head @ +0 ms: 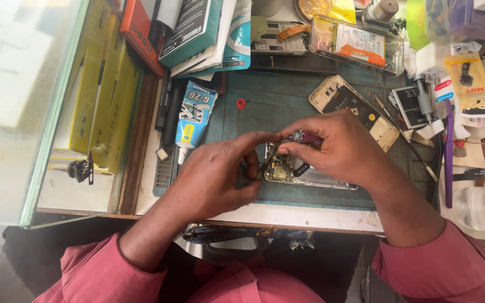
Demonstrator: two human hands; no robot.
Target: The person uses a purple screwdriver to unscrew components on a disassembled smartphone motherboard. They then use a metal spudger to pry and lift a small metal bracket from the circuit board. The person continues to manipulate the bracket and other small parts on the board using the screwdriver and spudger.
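Centrally, one opened phone chassis with exposed circuit board [287, 169] lies on the teal rubber work mat [265, 101]. Left hand [217, 174] rests against the chassis, thumb and forefinger pinched narrowly on thin dark tweezers [266, 164]. Right hand [332, 147], above the chassis, grips a small purple-handled tool [304, 136]. One empty cream phone frame [355, 109] lies beyond the chassis; one white-and-blue glue tube [193, 119] lies left of it. Cluttered wooden bench [310, 217].
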